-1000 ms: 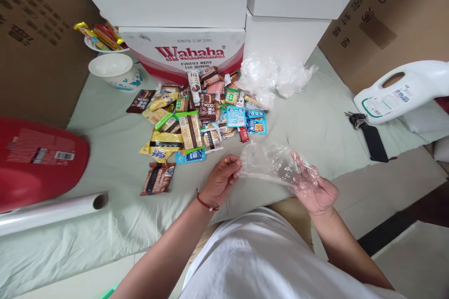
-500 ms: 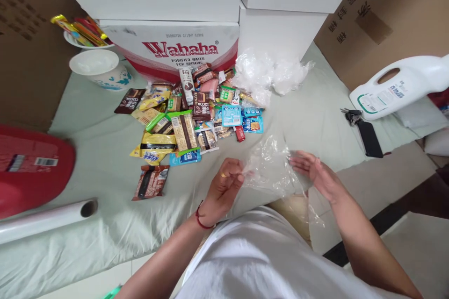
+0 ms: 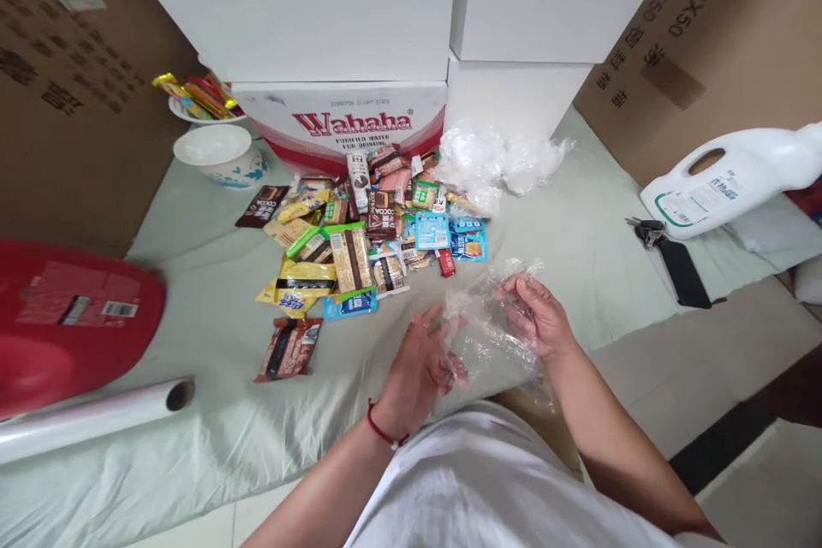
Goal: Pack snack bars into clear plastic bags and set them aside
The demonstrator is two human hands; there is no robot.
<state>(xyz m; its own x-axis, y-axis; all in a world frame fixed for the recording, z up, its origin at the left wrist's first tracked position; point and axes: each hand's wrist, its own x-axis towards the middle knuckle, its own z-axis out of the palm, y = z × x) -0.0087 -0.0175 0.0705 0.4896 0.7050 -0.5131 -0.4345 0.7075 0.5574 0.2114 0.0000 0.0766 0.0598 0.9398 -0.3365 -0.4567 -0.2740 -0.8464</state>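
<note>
A thin clear plastic bag [image 3: 485,334] is stretched between my two hands just above the front of the cloth-covered table. My right hand [image 3: 539,318] is closed, its fingers pinching the bag's right side. On the bag's left side, my left hand [image 3: 414,370] has its fingers apart, with the fingertips seen through the film; whether they are inside the bag or behind it I cannot tell. Beyond my hands lies a pile of wrapped snacks [image 3: 352,257], with a brown snack packet [image 3: 288,348] a little apart at its near left.
Crumpled clear plastic bags [image 3: 475,156] lie behind the snacks, against white boxes [image 3: 340,116]. Paper bowls [image 3: 222,156] stand at back left. A red container [image 3: 77,321] and a white roll [image 3: 96,419] are on the left. A white jug [image 3: 719,180] and keys [image 3: 648,231] lie right.
My right hand has moved left and closed on the bag. My left hand has gone from a pinch to spread fingers against the film. The view has shifted slightly.
</note>
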